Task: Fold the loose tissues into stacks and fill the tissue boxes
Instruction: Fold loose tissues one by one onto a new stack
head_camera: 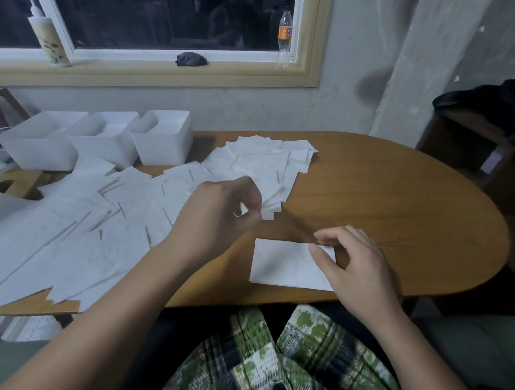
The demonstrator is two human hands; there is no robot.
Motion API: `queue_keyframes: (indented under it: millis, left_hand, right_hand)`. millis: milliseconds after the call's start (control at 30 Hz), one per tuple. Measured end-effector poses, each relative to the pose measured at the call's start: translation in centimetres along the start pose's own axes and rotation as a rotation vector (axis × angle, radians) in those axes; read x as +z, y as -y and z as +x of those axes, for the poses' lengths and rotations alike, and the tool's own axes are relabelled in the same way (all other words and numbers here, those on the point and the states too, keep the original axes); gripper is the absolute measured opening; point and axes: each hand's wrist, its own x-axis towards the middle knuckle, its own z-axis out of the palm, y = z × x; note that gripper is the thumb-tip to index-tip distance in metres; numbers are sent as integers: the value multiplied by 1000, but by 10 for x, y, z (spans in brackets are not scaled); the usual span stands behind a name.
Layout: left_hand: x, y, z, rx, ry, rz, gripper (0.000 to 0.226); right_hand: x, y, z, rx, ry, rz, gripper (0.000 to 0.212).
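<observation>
Head view, left to right: up on the window sill at the upper left of the frame you've got a pump bottle (46, 31). Below it, at the left end of the counter (400, 209), three white tissue boxes (108, 146) sit side by side with their tops open. In front of them the tissue pile (82, 235) fans out flat over the whole left half of the counter and up toward the middle. A black lump (191, 59) sits on the sill above.

Your left hand (219, 210) is at the pile's right edge, fingers curled, pinching a loose tissue (268, 214) between thumb and fingertips. A soda bottle (285, 36) stands in the window corner.

Lower down, a folded tissue (285, 264) lies flat near the counter's front edge, apart from the pile. Your right hand (354, 267) is on its right end, thumb on top and fingers curled at the upper right corner, pinching it. A dark bag (497, 101) sits on a shelf at the far right.
</observation>
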Motion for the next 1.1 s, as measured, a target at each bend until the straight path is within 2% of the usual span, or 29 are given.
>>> queue_keyframes:
  millis: [233,333,433,500,633,933,1033,1100]
  left_hand:
    - [-7,-22,-16,-82,-27,-469,11]
    - [-1,-21,-22,-147,4,-648,10]
    - [4,-20,-29,-203,10,-712,9]
    - [6,-20,-31,-247,24,-716,6]
    - [11,-18,-33,-363,121,-559,24]
    - [23,-5,-30,-487,341,-342,33]
    - [24,-5,-29,-486,337,-339,27]
    - [26,-5,-29,-479,313,-296,35]
  right_hand:
    - [-7,0,4,142,103,219,55]
    - [-13,1,8,187,167,426,51]
    - [-18,-3,11,219,233,563,45]
    - [-23,-4,11,256,220,700,47]
    - [-28,-4,10,287,150,839,44]
    - [-18,-18,6,213,136,539,35]
    - [-13,-18,7,204,147,482,35]
    - [-11,-18,7,188,148,460,35]
